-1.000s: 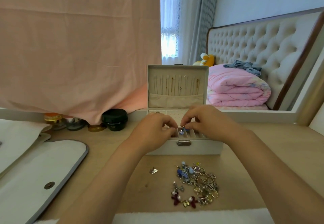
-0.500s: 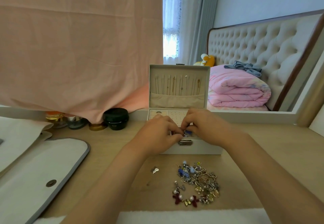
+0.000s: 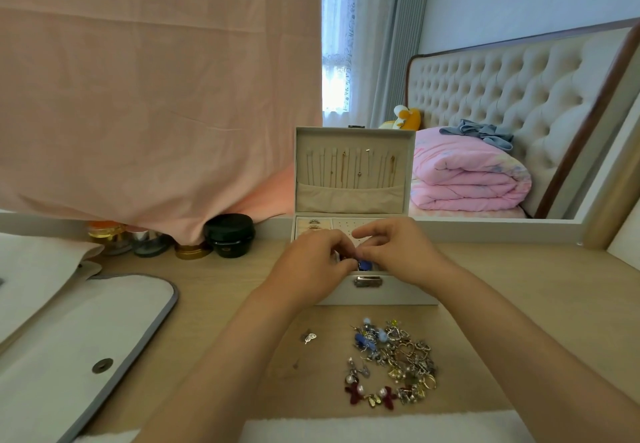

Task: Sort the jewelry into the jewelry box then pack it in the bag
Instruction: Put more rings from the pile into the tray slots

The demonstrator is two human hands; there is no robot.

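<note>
A beige jewelry box point(image 3: 391, 292) stands open on the wooden table, its lid upright with thin chains hanging inside. Both my hands meet over its front compartments. My left hand point(image 3: 311, 269) and my right hand point(image 3: 398, 252) pinch a small blue jewelry piece point(image 3: 363, 264) between their fingertips, just above the box's front edge. A pile of mixed jewelry point(image 3: 394, 363) lies on the table in front of the box. A single silver wing-shaped charm point(image 3: 309, 337) lies apart, left of the pile. The white bag point(image 3: 69, 345) with a grey trim and a snap button lies flat at the left.
Several cosmetic jars, among them a black jar point(image 3: 229, 234), stand at the back left under a hanging pink cloth point(image 3: 156, 96). A white towel point(image 3: 381, 430) lies along the near edge. A mirror behind the table reflects a bed with a pink quilt point(image 3: 467, 179).
Both hands have drawn slightly toward the box's front edge with the blue piece held between them. The pile and the charm have not moved.
</note>
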